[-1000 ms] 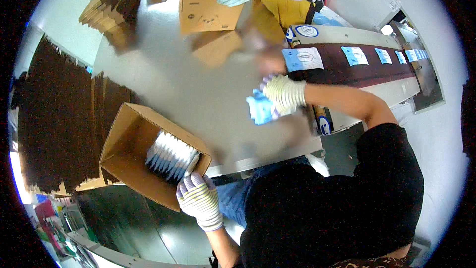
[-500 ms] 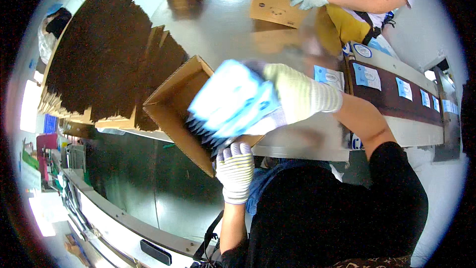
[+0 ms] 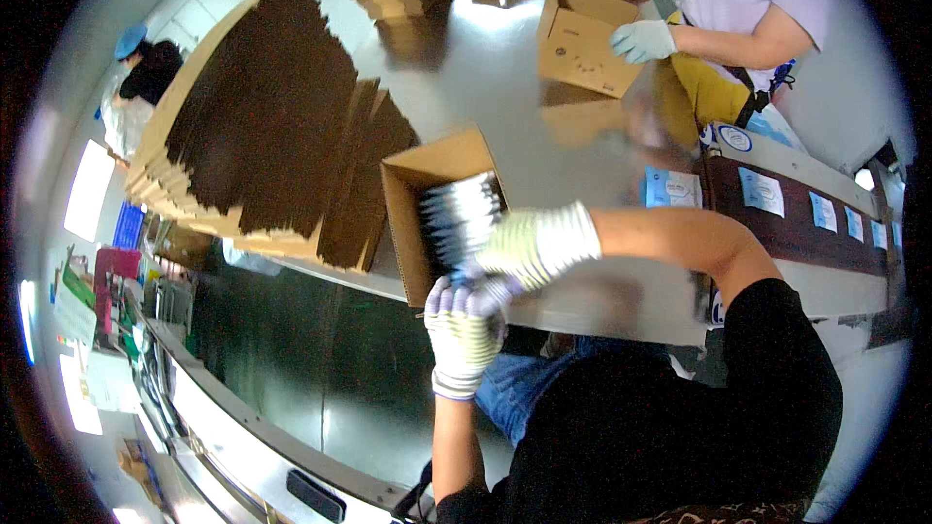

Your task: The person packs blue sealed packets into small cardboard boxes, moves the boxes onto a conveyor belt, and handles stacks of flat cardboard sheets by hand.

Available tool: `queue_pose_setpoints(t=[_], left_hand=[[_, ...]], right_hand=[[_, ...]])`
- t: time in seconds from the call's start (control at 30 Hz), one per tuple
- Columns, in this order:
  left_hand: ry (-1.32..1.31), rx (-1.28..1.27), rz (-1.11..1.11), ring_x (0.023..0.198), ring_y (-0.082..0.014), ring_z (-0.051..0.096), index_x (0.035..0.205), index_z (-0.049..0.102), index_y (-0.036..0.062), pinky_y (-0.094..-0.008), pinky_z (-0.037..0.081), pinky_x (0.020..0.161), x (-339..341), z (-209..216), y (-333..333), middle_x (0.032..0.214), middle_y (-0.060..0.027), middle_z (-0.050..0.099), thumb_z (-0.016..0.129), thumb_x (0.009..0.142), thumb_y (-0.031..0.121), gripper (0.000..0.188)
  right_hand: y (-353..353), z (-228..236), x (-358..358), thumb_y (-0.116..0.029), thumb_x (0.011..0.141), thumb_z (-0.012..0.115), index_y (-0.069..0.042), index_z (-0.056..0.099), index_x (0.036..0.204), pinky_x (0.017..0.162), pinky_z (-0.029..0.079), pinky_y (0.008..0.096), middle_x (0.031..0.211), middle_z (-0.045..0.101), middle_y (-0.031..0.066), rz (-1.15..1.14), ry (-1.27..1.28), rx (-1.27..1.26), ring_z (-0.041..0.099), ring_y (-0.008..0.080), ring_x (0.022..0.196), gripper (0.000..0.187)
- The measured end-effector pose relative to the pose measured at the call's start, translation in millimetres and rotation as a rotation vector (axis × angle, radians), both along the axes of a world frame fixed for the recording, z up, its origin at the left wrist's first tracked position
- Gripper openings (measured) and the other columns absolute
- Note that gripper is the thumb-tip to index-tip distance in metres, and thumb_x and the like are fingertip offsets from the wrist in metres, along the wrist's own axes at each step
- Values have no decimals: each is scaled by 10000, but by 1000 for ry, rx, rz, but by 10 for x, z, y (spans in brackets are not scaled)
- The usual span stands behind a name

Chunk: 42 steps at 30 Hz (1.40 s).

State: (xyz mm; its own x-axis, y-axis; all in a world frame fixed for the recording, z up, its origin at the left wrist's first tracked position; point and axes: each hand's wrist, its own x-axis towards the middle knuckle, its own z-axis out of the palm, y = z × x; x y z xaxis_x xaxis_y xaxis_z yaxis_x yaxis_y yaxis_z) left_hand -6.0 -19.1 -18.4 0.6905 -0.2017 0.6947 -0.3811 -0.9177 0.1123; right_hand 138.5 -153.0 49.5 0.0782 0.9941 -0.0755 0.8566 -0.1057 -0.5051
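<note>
An open cardboard box (image 3: 437,161) stands tilted at the table's near edge, in front of me. Inside it sits a row of blue-and-white soft packets (image 3: 468,206), their edges turned up and blurred. My right hand (image 3: 539,247), in a striped knit glove, is closed on the near side of the packets at the box's right wall. My left hand (image 3: 464,342), gloved alike, has its fingers curled over the near edge of the box, close to the right fingertips. Part of the box's near side is hidden behind both hands.
Folded cardboard stacks (image 3: 262,107) stand left of the box. At right, a dark conveyor belt (image 3: 796,238) carries spaced packets, with one packet (image 3: 672,187) at its end. Across the metal table (image 3: 505,58), a co-worker's gloved hand (image 3: 643,41) touches another open box (image 3: 587,44).
My right hand has lowered the packets from above the box's opening into it. The box now stands more upright. My left hand stays at its near edge. The view has shifted.
</note>
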Motion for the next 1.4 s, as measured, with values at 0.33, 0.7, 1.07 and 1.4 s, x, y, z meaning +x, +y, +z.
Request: queue_pose_setpoints(t=[0.33, 0.7, 1.07, 1.4], left_hand=[[-113, -350, 113, 981, -357, 581, 1101, 524, 25, -505, 398, 977, 239, 259, 43, 1033, -161, 599, 548, 761, -10, 342], [81, 215, 559, 1174, -375, 451, 1069, 521, 62, -518, 348, 998, -569, 313, 865, 1086, -131, 550, 558, 736, 44, 335], [-393, 457, 738, 1311, -404, 350, 1217, 468, 87, -501, 340, 1034, 176, 1645, 1380, 1321, -145, 469, 617, 805, 106, 438], [-263, 186, 881, 1039, -332, 540, 1100, 583, 98, -467, 427, 884, 975, 2469, 1735, 1062, -128, 595, 697, 783, 248, 369]], right_hand=[[50, -411, 4, -209, 719, 565, -67, 595, 650, 462, 431, 367, 534, 564, 119, -154, -695, 383, 558, 228, 501, 161], [714, -469, 2187, -355, 756, 686, 0, 465, 1319, 1107, 249, 503, 1384, 446, 182, -656, -855, 49, 370, 341, 1319, 701], [-463, -1973, 735, -417, 923, 441, -34, 406, 1372, 1143, 153, 474, 1449, 349, 187, -810, -343, 68, 263, 355, 1368, 591], [-465, -2244, 672, -422, 870, 501, -47, 499, 1287, 1120, 196, 480, 1386, 432, 166, -840, -390, 189, 340, 327, 1319, 562]])
